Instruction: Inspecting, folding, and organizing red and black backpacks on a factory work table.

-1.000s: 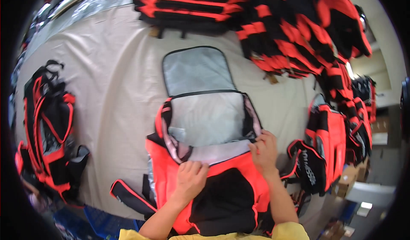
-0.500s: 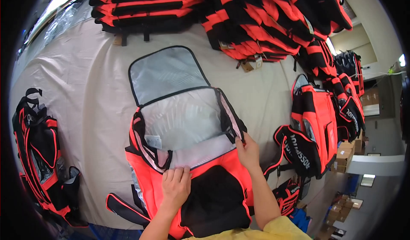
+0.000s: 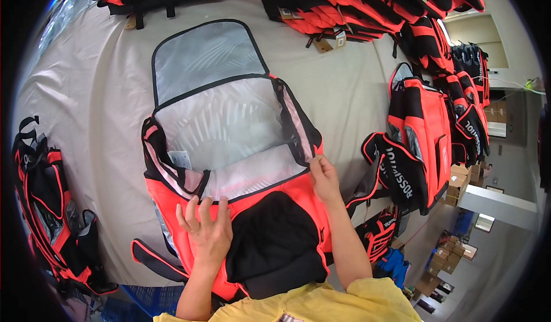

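Orange-black backpack (image 3: pixel 241 167) lying open on grey-covered table (image 3: pixel 92 92), lid flipped back. Left hand (image 3: pixel 204 230) resting flat, fingers spread, on orange front. Right hand (image 3: pixel 324 178) pinching opening's right edge. More backpacks (image 3: pixel 419 133) lying around.

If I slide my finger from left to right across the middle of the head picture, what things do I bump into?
Orange-and-black bag at the table's left edge → bare grey table cover → left hand → open orange bag → right hand → standing orange bag → cardboard boxes.
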`<state>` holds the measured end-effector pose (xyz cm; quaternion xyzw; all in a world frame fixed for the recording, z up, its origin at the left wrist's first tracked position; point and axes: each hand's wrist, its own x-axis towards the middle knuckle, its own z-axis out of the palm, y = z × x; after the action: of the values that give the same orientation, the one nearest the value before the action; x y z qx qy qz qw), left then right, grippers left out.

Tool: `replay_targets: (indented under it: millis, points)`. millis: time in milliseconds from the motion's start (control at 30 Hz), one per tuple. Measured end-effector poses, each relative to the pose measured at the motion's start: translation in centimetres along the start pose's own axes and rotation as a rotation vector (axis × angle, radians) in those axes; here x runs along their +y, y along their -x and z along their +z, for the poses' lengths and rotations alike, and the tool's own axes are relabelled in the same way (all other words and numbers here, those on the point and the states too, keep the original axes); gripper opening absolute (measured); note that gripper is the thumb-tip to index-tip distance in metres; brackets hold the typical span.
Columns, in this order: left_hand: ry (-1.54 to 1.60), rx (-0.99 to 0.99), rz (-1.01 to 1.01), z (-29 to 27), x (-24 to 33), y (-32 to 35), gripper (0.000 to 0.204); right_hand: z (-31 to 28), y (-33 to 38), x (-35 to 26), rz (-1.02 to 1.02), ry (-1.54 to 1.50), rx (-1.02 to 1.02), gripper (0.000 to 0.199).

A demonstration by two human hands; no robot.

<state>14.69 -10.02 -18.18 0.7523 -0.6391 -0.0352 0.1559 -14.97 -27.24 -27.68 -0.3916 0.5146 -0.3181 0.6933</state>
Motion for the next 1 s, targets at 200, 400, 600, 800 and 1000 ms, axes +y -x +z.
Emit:
replay_targets:
  millis: [200,400,600,800,1000]
  points:
    - [0.018,-0.084,-0.108,-0.5,-0.6,2.2,0.036,3.1,0.6,-1.2,-0.057,0.218,0.02,0.034]
    - [0.119,-0.15,-0.042,0.1,-0.8,2.9,0.04,1.5,0.2,0.2,-0.104,0.419,0.12,0.038]
    - [0.157,-0.214,-0.089,0.2,-0.7,3.9,0.046,1.8,0.1,-0.4,-0.142,0.48,0.129,0.039]
    - [0.117,-0.263,-0.085,0.6,-0.7,4.2,0.046,3.5,0.3,-1.0,-0.169,0.495,0.137,0.04]
    - [0.049,-0.257,-0.031,1.3,-0.7,3.8,0.048,3.6,0.2,-1.3,-0.114,0.407,0.158,0.038]
